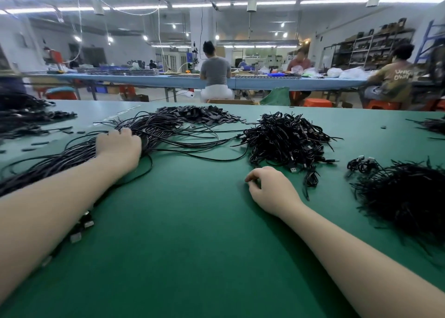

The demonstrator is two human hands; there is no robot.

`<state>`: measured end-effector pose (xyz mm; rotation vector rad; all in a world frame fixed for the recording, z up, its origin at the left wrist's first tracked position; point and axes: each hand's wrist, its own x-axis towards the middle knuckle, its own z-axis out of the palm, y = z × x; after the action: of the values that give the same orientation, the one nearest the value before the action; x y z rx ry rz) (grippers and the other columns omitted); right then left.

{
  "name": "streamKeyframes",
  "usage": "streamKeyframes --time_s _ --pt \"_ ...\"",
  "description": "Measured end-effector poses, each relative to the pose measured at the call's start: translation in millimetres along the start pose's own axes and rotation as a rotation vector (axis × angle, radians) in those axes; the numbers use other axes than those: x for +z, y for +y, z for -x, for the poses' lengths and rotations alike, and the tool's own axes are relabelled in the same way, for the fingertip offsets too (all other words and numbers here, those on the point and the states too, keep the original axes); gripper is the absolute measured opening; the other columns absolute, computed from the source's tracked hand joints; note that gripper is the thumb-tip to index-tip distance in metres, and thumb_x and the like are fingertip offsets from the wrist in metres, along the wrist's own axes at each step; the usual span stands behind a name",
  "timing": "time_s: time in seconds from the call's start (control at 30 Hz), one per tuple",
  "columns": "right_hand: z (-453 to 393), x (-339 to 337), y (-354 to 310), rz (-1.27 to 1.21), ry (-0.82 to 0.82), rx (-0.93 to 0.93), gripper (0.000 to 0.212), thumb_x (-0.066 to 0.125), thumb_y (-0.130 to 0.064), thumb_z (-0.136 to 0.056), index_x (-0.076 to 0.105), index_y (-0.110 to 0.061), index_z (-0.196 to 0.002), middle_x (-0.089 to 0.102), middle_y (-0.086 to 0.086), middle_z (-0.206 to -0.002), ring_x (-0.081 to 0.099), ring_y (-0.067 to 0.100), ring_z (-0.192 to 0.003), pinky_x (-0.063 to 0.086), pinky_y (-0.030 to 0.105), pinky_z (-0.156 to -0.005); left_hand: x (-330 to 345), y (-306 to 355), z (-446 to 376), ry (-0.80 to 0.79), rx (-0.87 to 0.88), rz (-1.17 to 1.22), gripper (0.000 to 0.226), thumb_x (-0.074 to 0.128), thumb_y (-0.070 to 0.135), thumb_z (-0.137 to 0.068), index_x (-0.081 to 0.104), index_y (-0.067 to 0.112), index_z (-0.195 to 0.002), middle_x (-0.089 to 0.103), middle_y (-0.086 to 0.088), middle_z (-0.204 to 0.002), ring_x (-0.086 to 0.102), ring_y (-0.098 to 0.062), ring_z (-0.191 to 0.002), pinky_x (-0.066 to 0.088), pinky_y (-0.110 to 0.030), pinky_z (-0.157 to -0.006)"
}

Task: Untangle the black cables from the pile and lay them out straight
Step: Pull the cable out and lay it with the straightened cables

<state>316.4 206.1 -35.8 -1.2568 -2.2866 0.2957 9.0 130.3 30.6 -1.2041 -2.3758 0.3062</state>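
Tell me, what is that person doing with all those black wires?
A person is sorting black cables on a green table. Their left hand rests on a long bundle of straightened cables. Their right hand sits loosely curled on the table, holding nothing, just in front of a tangled pile still waiting.

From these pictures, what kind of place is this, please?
Most likely a factory assembly hall for cables. Heaps of black cables lie on a long green table, other workers sit at a blue bench, and storage shelves line the far wall.
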Motion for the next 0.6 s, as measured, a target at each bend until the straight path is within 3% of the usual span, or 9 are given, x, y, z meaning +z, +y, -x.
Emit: streamKeyframes --time_s 0.07,0.13,0.23,0.37,0.6 --pt "0.6 -0.1 -0.6 0.006 0.0 -0.004 0.022 0.048 -0.021 -0.091 0.068 -0.027 -0.098 0.059 -0.003 -0.104 0.058 0.02 -0.09 0.049 0.034 -0.079 14.7 -41.8 -3.8 -0.172 -0.128 0.015 0.036 0.042 0.028 -0.095 0.053 0.016 -0.128 0.047 -0.01 -0.135 0.049 -0.032 -0.121 0.042 -0.038 -0.091" --pt "0.6 -0.6 -0.7 0.006 0.001 -0.005 0.022 0.048 -0.021 -0.091 0.068 -0.027 -0.097 0.058 -0.003 -0.103 0.058 0.021 -0.089 0.05 0.034 -0.079 27.8 -68.8 -3.6 -0.309 -0.132 0.051 0.046 0.034 0.041 -0.1 0.053 0.012 -0.13 0.048 -0.013 -0.139 0.049 -0.032 -0.125 0.041 -0.04 -0.102" --pt "1.9 -1.1 -1.7 0.006 -0.008 -0.001 0.022 0.048 -0.021 -0.091 0.068 -0.028 -0.097 0.058 -0.003 -0.104 0.058 0.021 -0.088 0.05 0.033 -0.079 29.8 -84.3 2.7 -0.197 -0.076 0.119 0.04 0.044 0.042 -0.098 0.063 0.009 -0.11 0.06 -0.015 -0.12 0.057 -0.032 -0.109 0.047 -0.04 -0.095" --pt "3.0 -1.6 -2.1 0.013 -0.009 0.0 0.022 0.048 -0.022 -0.091 0.068 -0.027 -0.098 0.058 -0.004 -0.105 0.058 0.019 -0.085 0.048 0.03 -0.074 22.3 -88.8 6.7 -0.081 -0.076 0.213 0.03 0.063 0.043 -0.089 0.07 0.013 -0.09 0.062 -0.011 -0.104 0.06 -0.03 -0.096 0.052 -0.041 -0.084" --pt "2.5 -1.8 -2.9 0.008 -0.011 0.005 0.022 0.048 -0.02 -0.091 0.068 -0.027 -0.098 0.058 -0.004 -0.103 0.058 0.019 -0.089 0.05 0.033 -0.079 15.6 -89.1 1.6 -0.17 -0.151 0.209 0.03 0.068 0.044 -0.084 0.069 0.016 -0.095 0.061 -0.007 -0.107 0.058 -0.029 -0.103 0.05 -0.043 -0.086"
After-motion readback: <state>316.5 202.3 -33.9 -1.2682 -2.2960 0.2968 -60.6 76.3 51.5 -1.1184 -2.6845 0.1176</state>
